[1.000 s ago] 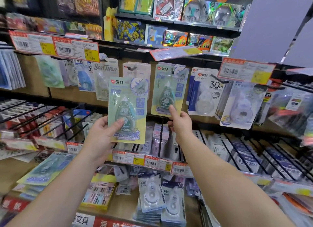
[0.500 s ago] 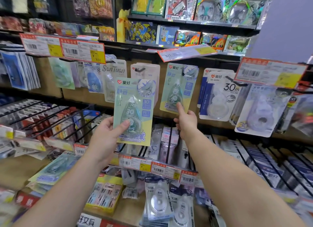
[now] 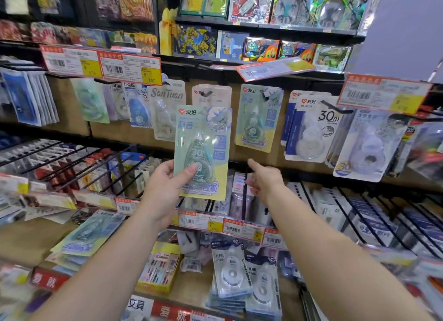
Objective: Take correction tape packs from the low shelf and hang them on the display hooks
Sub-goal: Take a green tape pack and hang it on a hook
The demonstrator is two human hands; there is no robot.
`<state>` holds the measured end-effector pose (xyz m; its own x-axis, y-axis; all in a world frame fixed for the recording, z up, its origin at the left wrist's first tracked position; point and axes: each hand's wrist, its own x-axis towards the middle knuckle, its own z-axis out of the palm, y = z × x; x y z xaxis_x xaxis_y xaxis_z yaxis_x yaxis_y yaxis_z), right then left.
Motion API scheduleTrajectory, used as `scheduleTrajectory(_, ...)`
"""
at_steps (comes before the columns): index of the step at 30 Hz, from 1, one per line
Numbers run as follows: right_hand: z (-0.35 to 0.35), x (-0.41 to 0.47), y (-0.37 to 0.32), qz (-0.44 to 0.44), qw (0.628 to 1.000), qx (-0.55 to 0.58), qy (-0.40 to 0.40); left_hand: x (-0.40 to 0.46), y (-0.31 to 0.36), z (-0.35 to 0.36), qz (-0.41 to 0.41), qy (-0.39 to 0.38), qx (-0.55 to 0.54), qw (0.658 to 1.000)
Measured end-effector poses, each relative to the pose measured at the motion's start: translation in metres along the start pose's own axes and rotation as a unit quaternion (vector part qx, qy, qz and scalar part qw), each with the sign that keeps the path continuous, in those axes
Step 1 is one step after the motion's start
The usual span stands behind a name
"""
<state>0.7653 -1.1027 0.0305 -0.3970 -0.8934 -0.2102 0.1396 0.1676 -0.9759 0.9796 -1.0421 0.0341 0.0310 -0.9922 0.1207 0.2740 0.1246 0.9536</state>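
Note:
My left hand point(image 3: 165, 189) grips the lower edge of a green and yellow correction tape pack point(image 3: 202, 150), held upright in front of the hook wall. A matching pack point(image 3: 257, 118) hangs on a display hook point(image 3: 266, 96) to the right. Just below that hanging pack, my right hand point(image 3: 265, 180) is empty, fingers apart, index finger pointing up-left, touching nothing. Behind the held pack, another hook point(image 3: 207, 94) carries a pale pack. More of the green packs point(image 3: 88, 234) lie stacked on the low shelf at the lower left.
Other hung packs flank the spot: a SanTuan pack point(image 3: 166, 109) on the left, white 30m packs point(image 3: 311, 129) on the right. Price tags point(image 3: 129, 68) stick out above. Black wire dividers point(image 3: 100, 167) and a tag rail point(image 3: 230, 227) project below.
My right hand has let go of the hanging pack and dropped below it. My left hand has raised its pack a little and brought it closer to the hooks.

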Motion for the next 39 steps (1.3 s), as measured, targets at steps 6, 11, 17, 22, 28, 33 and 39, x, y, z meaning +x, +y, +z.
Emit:
scheduleTrajectory(6,-0.001,-0.087,0.006,-0.183,0.981,-0.011,-0.071,-0.008,0.004,0.011,-0.001,-0.029,-0.017,0.999)
scheduleTrajectory(11,-0.01,-0.127,0.021,-0.284,0.949,-0.121,-0.062,-0.016,0.003,0.027,0.018,-0.064,-0.004,0.998)
scheduleTrajectory(17,-0.024,-0.138,0.018,-0.313,0.944,-0.103,-0.007,-0.02,0.006,0.049,0.043,-0.09,0.02,0.995)
scheduleTrajectory(22,-0.034,-0.138,0.014,-0.309,0.947,-0.082,0.022,-0.022,0.01,0.067,0.055,-0.082,0.024,0.995)
scheduleTrajectory(28,-0.037,-0.136,0.004,-0.309,0.947,-0.085,0.029,-0.021,0.011,0.075,0.047,-0.068,0.015,0.996)
scheduleTrajectory(33,-0.038,-0.13,0.006,-0.31,0.948,-0.073,0.029,-0.016,0.009,0.078,0.041,-0.063,0.026,0.997)
scheduleTrajectory(39,-0.04,-0.114,0.009,-0.295,0.948,-0.114,0.033,-0.01,0.002,0.075,0.058,-0.031,0.109,0.992)
